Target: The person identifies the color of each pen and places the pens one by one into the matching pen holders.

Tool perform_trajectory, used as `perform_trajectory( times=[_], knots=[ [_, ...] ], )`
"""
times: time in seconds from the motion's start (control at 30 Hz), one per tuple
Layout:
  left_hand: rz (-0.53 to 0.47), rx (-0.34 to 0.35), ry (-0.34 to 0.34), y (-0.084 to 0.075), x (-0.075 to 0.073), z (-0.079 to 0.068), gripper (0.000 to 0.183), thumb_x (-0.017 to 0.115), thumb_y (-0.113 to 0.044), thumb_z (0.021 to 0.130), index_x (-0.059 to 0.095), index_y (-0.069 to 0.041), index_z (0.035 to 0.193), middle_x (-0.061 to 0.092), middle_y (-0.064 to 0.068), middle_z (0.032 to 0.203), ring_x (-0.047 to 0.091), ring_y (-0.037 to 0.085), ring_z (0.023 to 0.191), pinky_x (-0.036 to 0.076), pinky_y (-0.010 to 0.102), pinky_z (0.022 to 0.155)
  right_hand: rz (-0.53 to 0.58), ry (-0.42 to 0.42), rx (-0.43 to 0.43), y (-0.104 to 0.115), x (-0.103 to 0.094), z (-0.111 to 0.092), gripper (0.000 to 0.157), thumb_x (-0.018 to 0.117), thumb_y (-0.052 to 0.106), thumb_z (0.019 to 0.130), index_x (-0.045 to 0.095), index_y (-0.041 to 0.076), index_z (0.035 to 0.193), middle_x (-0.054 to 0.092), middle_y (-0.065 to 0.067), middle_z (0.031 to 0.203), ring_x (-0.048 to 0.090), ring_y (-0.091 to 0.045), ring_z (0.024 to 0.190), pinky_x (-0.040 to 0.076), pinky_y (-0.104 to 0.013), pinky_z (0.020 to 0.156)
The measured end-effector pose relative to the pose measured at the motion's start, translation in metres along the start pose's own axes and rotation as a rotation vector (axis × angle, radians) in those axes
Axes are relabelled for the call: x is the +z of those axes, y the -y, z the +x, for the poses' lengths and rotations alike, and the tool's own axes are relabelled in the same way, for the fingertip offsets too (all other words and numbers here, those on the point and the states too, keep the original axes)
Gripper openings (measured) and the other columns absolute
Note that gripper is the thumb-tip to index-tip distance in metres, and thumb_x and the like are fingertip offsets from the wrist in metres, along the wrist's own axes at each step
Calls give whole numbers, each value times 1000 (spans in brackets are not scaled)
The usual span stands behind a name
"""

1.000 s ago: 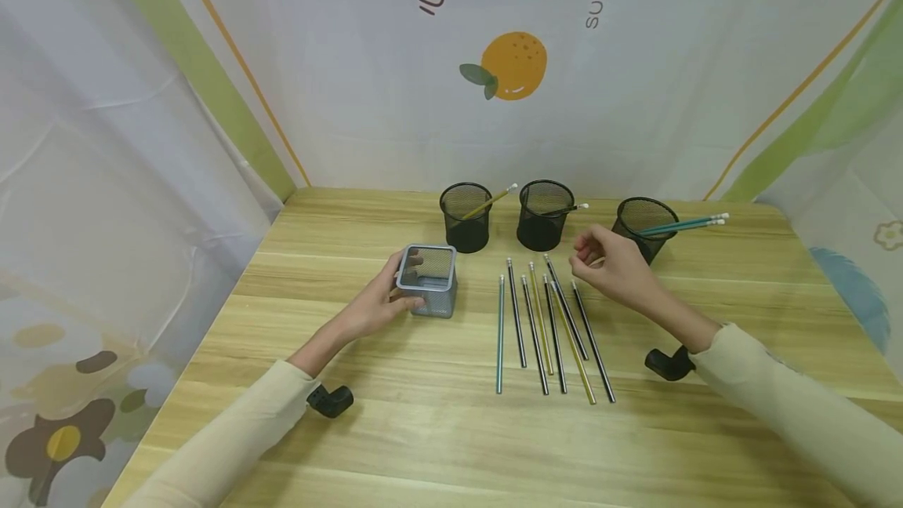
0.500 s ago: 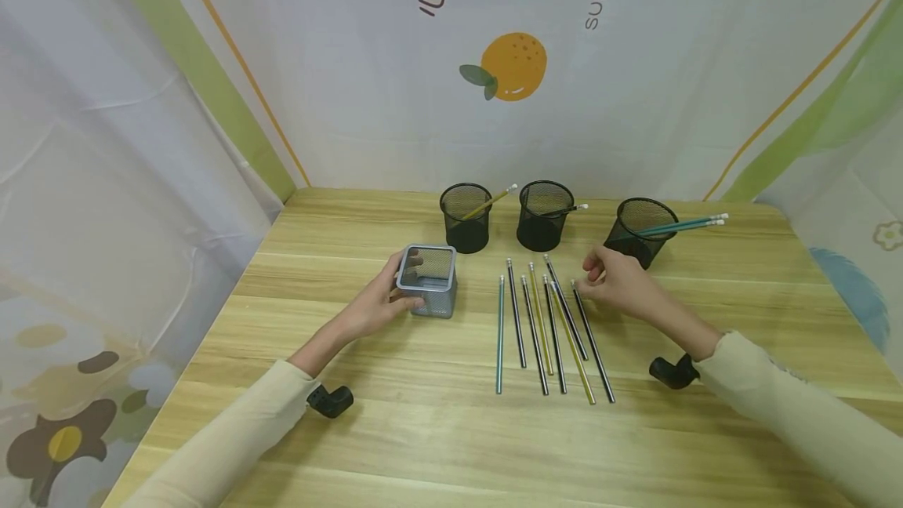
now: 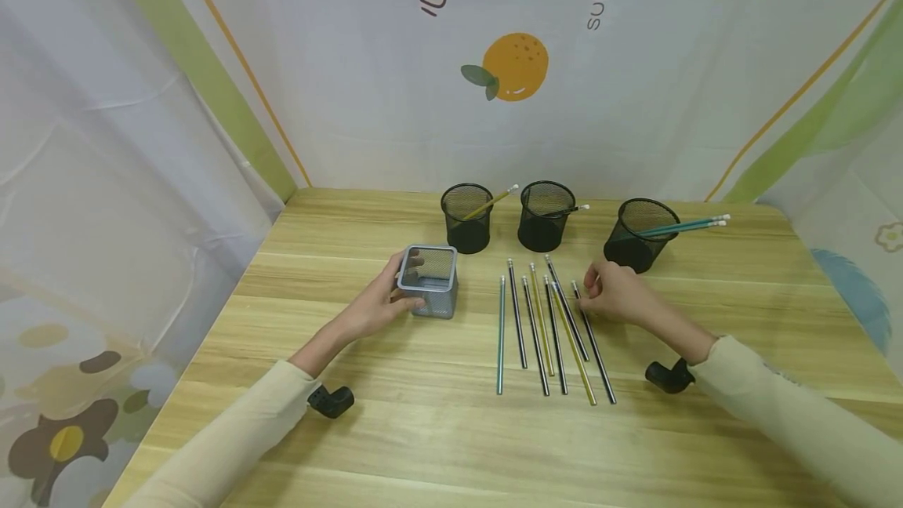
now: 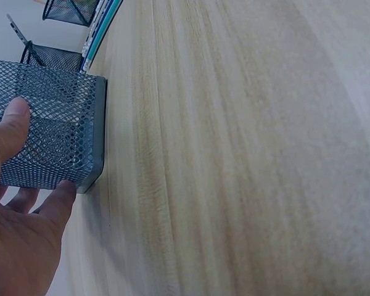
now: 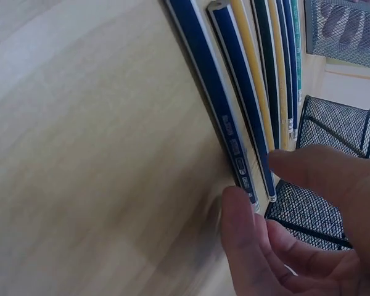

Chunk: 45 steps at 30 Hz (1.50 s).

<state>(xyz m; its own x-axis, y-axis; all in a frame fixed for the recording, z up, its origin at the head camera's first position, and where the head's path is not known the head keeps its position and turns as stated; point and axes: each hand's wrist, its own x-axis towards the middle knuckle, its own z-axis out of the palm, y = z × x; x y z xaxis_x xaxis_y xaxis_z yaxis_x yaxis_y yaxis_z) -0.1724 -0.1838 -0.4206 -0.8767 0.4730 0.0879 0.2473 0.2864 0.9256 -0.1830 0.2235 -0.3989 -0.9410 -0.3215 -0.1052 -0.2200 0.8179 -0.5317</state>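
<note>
My left hand (image 3: 374, 310) grips a square grey mesh pencil holder (image 3: 439, 304), thumb on the near side and fingers round the far side; in the left wrist view, the thumb lies across its mesh wall (image 4: 55, 135). My right hand (image 3: 617, 294) is low over the eraser end of the rightmost dark blue pencil (image 3: 598, 351). In the right wrist view, this blue pencil (image 5: 213, 86) lies with its end between thumb and forefinger, which are apart, the forefinger's tip right at its edge. Several blue, yellow and teal pencils (image 3: 501, 343) lie in a row to its left.
Three round black mesh cups stand at the back: the left cup (image 3: 468, 237) with a yellow pencil, the middle cup (image 3: 541, 235) with a dark one, the right cup (image 3: 631, 251) with teal pencils. A printed curtain (image 3: 381, 132) hangs behind the wooden table (image 3: 423, 445).
My right hand has come down and nearer to the person, from beside the right cup to the rightmost blue pencil's eraser end. The left hand and square holder have stayed in place.
</note>
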Motion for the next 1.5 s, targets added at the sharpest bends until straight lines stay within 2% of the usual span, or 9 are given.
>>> perform_trajectory(
  times=[0.27,0.47,0.7,0.9,1.2,1.5],
  knots=[
    [8,2,0,0,0,0,81,66,8,95,18,-4,159,30,30,155,35,49,139,39,53,110,15,38,25,-1,3,1,29,86,14,80,59,3,82,60,-3,72,56,-15,59,48,-30,55],
    [6,0,0,0,0,0,82,66,9,95,18,-5,159,30,29,155,35,48,139,39,53,110,5,32,6,-3,5,2,23,83,10,80,61,4,79,60,0,66,56,-13,55,48,-30,54],
    [3,-4,1,-2,0,0,82,66,8,95,18,-4,159,30,28,155,35,47,140,39,53,110,31,39,-9,-3,6,2,12,76,2,78,64,1,81,59,0,63,55,-13,53,49,-30,53],
    [7,-5,4,-2,0,0,81,66,8,95,18,-4,159,30,29,155,35,48,140,39,54,110,22,37,-36,-6,8,2,10,74,0,75,65,2,79,58,1,63,53,-13,54,48,-30,54],
    [-11,3,4,0,0,0,81,65,10,95,18,-4,159,29,29,155,33,48,141,40,52,110,24,17,-59,-5,2,1,10,73,2,73,66,3,80,62,1,69,57,-15,61,50,-31,57],
    [-17,2,3,0,0,0,81,65,10,95,18,-3,159,29,29,155,34,47,140,41,50,109,29,-25,-90,-6,-5,0,7,70,1,77,67,2,83,63,1,71,58,-15,66,51,-34,64]
  ],
)
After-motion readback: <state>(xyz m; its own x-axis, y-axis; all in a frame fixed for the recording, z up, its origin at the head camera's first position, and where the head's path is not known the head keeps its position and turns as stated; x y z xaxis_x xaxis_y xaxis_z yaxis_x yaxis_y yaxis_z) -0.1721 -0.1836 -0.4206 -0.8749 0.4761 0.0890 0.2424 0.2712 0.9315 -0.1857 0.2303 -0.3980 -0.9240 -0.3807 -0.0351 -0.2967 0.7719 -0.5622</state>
